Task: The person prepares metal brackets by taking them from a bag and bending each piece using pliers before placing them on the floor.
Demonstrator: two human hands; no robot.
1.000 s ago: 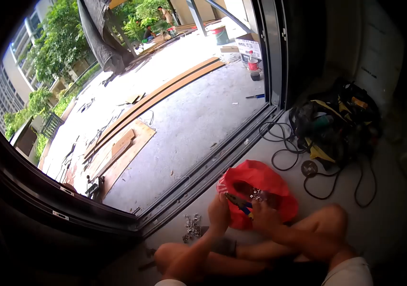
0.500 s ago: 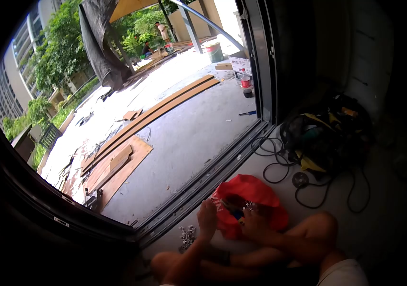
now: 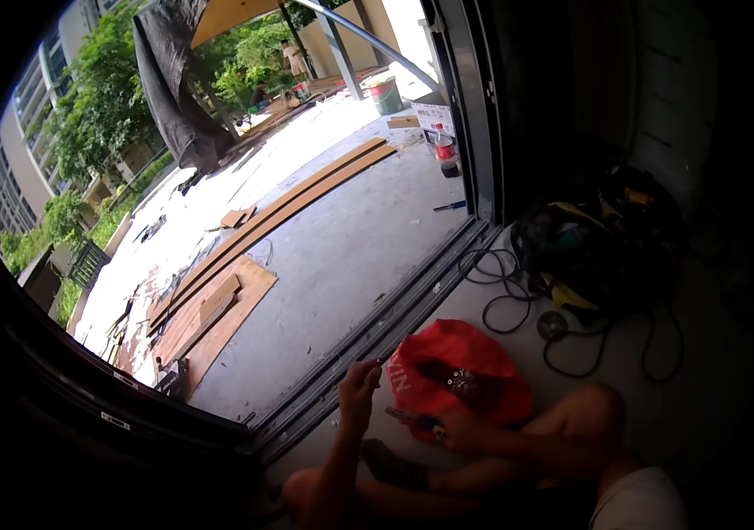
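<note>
My left hand (image 3: pixel 358 389) is raised at the left of the red bag (image 3: pixel 492 358), its fingers pinched on a small dark piece (image 3: pixel 381 360) whose kind I cannot make out. My right hand (image 3: pixel 467 433) is closed around the blue-and-yellow handles of pliers (image 3: pixel 412 418), which point left over the bag's near edge. Inside the bag's open mouth lies a heap of small shiny metal pieces (image 3: pixel 460 380). My crossed legs are just below, with a dark shoe (image 3: pixel 388 461) beside my left forearm.
A black-and-yellow tool bag (image 3: pixel 606 252) lies at right with a looped black cable (image 3: pixel 505 296) and a round disc (image 3: pixel 552 325). Beyond the door track (image 3: pixel 377 318) are long brown boards (image 3: pixel 306 199), a plywood sheet (image 3: pixel 253 283), a bottle (image 3: pixel 443 146) and a bucket (image 3: pixel 384 97). A person stands far off.
My left hand has moved left and up, away from the pliers. The pliers have dropped lower and left. The metal pile on the floor is now hidden. The view has shifted slightly.
</note>
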